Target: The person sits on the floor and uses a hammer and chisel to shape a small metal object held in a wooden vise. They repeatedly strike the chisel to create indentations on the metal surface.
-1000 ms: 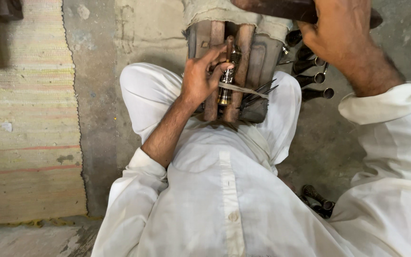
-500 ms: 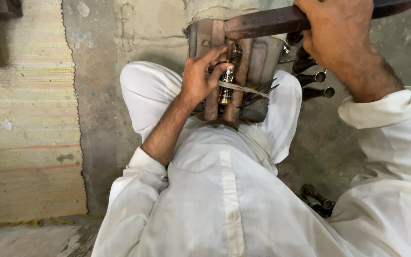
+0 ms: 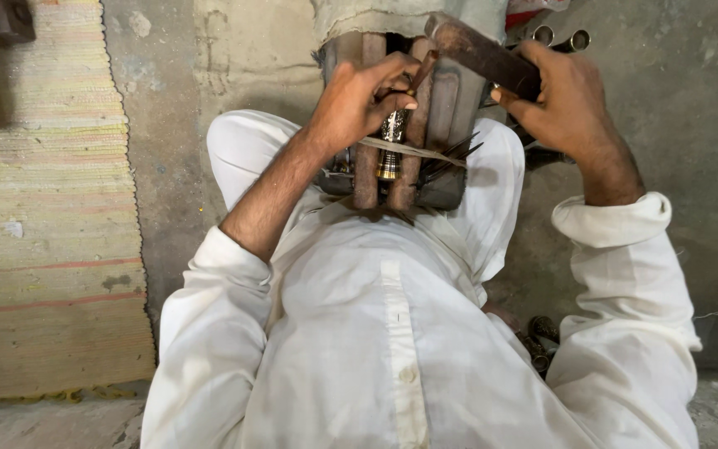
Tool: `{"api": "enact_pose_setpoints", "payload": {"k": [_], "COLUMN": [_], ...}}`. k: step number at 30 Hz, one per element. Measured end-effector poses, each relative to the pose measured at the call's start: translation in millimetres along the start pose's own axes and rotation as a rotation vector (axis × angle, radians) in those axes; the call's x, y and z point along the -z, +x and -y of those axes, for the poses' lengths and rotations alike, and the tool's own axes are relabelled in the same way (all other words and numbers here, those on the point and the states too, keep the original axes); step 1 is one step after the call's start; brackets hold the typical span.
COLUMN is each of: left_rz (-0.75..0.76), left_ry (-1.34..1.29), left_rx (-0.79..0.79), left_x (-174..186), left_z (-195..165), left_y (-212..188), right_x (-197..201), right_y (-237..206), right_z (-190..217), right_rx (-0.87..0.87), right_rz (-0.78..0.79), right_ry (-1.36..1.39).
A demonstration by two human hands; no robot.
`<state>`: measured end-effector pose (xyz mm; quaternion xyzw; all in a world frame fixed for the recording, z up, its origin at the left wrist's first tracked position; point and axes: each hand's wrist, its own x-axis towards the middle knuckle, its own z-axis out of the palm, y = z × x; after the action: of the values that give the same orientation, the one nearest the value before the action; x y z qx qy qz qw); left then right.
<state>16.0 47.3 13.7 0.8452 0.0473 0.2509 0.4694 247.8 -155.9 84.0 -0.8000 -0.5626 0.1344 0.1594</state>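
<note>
I sit on the floor in white clothes with a rusty metal block fixture point(image 3: 438, 108) between my knees. My left hand point(image 3: 359, 96) pinches a thin rod-like tool, its tip set on a small shiny metal cylinder point(image 3: 390, 141) clamped between two upright rusty bars under a band. My right hand point(image 3: 563, 96) grips a heavy rusty bar point(image 3: 479, 50) like a hammer. Its head hangs just above the fixture's top, close to my left fingers.
A striped woven mat point(image 3: 43, 199) covers the floor on the left. Grey concrete floor point(image 3: 691, 108) lies around me. Several short metal tubes point(image 3: 563, 37) lie past my right hand, and more small metal pieces point(image 3: 538, 341) lie by my right hip.
My right hand has swung the rusty bar down from a raised position toward the fixture. My left hand has stayed on the clamped cylinder.
</note>
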Motion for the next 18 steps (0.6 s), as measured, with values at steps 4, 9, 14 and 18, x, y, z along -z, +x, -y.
{"api": "enact_pose_setpoints", "payload": {"k": [4, 9, 14, 18], "left_rz": [0.02, -0.051, -0.021, -0.073], "left_ry": [0.038, 0.107, 0.119, 0.16], "left_rx": [0.041, -0.025, 0.069, 0.0], "left_x": [1, -2, -2, -1], "left_z": [-7, -5, -3, -5], "left_y": [-4, -6, -8, -9], "right_x": [-7, -16, -8, 3], "right_y": [-9, -8, -7, -9], "right_z": [-11, -20, -14, 2], "right_rx": [0.013, 0.152, 0.218, 0.281], "right_rz": [-0.037, -0.315, -0.402, -0.373], "right_ry": [-0.081, -0.056, -0.213, -0.354]}}
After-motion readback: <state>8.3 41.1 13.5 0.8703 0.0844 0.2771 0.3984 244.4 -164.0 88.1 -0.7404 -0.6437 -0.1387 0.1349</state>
